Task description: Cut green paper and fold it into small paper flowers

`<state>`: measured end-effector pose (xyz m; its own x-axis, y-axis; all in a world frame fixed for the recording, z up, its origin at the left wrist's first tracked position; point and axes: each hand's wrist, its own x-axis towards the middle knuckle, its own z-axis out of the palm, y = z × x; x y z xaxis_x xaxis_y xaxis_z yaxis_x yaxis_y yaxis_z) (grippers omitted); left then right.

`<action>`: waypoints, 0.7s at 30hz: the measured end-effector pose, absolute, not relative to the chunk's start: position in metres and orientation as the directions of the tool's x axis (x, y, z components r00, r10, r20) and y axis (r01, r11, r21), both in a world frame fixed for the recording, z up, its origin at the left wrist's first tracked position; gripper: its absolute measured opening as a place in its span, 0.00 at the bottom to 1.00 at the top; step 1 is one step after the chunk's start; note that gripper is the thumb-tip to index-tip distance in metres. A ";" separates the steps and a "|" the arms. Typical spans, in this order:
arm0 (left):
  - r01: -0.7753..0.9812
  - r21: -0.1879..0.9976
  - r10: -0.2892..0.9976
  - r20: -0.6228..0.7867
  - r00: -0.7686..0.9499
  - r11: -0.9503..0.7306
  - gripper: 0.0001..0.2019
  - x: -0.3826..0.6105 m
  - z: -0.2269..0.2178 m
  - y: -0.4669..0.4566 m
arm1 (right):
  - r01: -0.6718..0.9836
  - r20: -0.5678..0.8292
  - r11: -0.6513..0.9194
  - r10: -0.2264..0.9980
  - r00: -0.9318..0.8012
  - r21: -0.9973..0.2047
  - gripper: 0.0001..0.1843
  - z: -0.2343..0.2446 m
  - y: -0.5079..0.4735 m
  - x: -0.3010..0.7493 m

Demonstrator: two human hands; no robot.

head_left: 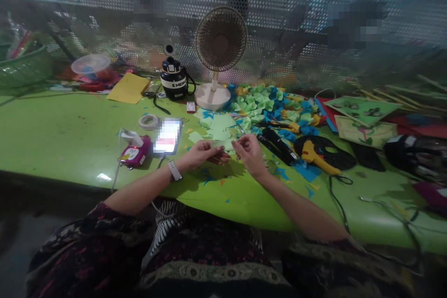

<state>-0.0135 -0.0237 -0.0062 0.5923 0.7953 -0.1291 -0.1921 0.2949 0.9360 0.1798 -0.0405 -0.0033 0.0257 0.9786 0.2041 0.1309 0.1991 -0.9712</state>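
Observation:
Above the front part of the table, a small piece of light green paper is pinched between my two hands. My left hand grips its left side with the thumb on top. My right hand pinches the right end between thumb and fingertips. A thin dark object seems to stick up by the right fingers, too small to make out. Just beyond the hands lie light green paper pieces, and behind them a heap of crumpled green, blue and yellow paper.
A fan and a dark bottle stand at the back. On the left are a lit phone, a tape roll and a purple charger pouch. A yellow-handled glue gun and black staplers lie right, with cables beyond.

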 end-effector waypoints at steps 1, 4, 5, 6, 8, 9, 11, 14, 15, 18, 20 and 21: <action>-0.187 0.937 0.795 -0.132 0.592 0.294 0.17 -0.013 -0.007 -0.023 | 0.132 0.185 0.184 0.983 -0.003 -0.974 0.28 -0.002 -0.040 0.181; -0.182 0.936 0.792 -0.141 0.594 0.303 0.18 -0.013 -0.010 -0.023 | 0.203 0.121 0.148 0.982 -0.142 -0.968 0.27 0.000 -0.042 0.181; -0.183 0.934 0.788 -0.142 0.599 0.308 0.18 -0.013 -0.011 -0.022 | 0.230 0.113 0.150 0.980 -0.166 -0.962 0.27 0.000 -0.042 0.181; -0.186 0.932 0.785 -0.142 0.603 0.312 0.18 -0.012 -0.012 -0.022 | 0.248 0.112 0.154 0.978 -0.175 -0.957 0.26 -0.001 -0.043 0.180; -0.190 0.929 0.778 -0.141 0.612 0.318 0.18 -0.012 -0.013 -0.021 | 0.252 0.108 0.152 0.978 -0.179 -0.956 0.25 -0.002 -0.044 0.179; -0.189 0.928 0.774 -0.142 0.617 0.321 0.18 -0.012 -0.013 -0.021 | 0.244 0.102 0.146 0.978 -0.184 -0.959 0.25 -0.002 -0.044 0.178; -0.179 0.928 0.763 -0.148 0.630 0.327 0.19 -0.014 -0.011 -0.021 | 0.230 0.091 0.138 0.975 -0.205 -0.963 0.24 -0.003 -0.044 0.177; -0.139 0.930 0.731 -0.167 0.662 0.339 0.20 -0.016 -0.009 -0.021 | 0.218 0.089 0.140 0.969 -0.231 -0.966 0.23 -0.003 -0.046 0.177; -0.124 0.932 0.723 -0.175 0.669 0.341 0.20 -0.017 -0.008 -0.022 | 0.214 0.089 0.142 0.967 -0.239 -0.967 0.23 -0.003 -0.046 0.177; -0.089 0.937 0.723 -0.198 0.663 0.338 0.20 -0.020 -0.006 -0.022 | 0.205 0.085 0.141 0.963 -0.257 -0.969 0.23 -0.004 -0.048 0.177; -0.071 0.940 0.727 -0.208 0.655 0.333 0.21 -0.020 -0.005 -0.022 | 0.205 0.075 0.132 0.961 -0.265 -0.970 0.24 -0.005 -0.049 0.177; -0.066 0.942 0.730 -0.208 0.651 0.328 0.22 -0.020 -0.005 -0.022 | 0.205 0.071 0.128 0.962 -0.265 -0.970 0.24 -0.005 -0.049 0.177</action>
<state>-0.0200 -0.0224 -0.0050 0.6513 0.7296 -0.2084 -0.0660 0.3280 0.9424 0.1765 -0.0487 -0.0053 -0.2645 0.9617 0.0713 0.2055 0.1284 -0.9702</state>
